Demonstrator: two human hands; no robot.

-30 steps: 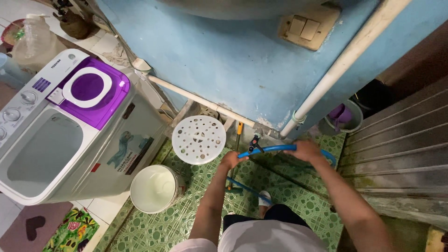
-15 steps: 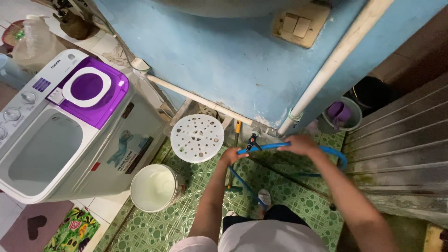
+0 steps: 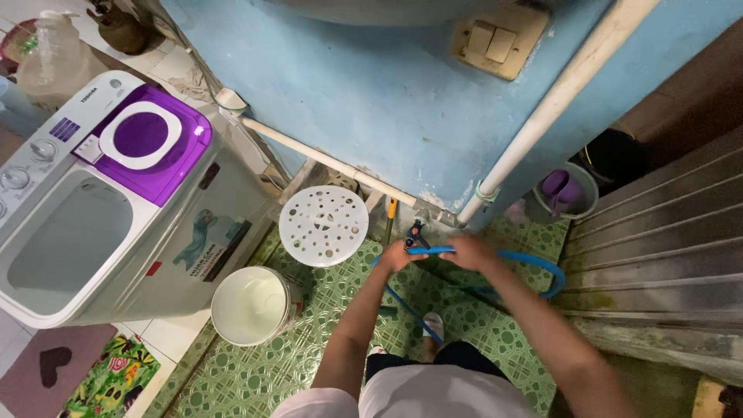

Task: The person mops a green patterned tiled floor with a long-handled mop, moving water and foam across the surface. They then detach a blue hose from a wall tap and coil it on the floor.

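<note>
Head camera, looking straight down: my left hand (image 3: 396, 255) and my right hand (image 3: 470, 251) are both closed around a blue hose (image 3: 542, 267), gripping a short stretch of it just below the small tap (image 3: 416, 231) at the foot of the blue wall (image 3: 371, 101). The hands sit near each other, so the piece between them is held level and taut, its end close to the tap; I judge this two-handed hold keeps the springy hose steady there. From my right hand the hose loops out toward the corrugated metal door (image 3: 658, 232) and curves back across the green patterned floor (image 3: 325, 310); a second run drops from my left hand past my foot (image 3: 433, 323). Beside my left hand stands a white perforated stool (image 3: 323, 225), and below it a white bucket (image 3: 249, 306) set against the twin-tub washing machine (image 3: 101, 209), whose purple lid is shut and whose wash tub is open. A white pipe (image 3: 542, 116) runs down the wall to the corner near a grey pail (image 3: 569, 192). Whether the hose end is already seated on the tap cannot be told, as my fingers cover the joint. The loose end of the hose is hidden behind my body, and the washing machine is cut off at the left edge.
</note>
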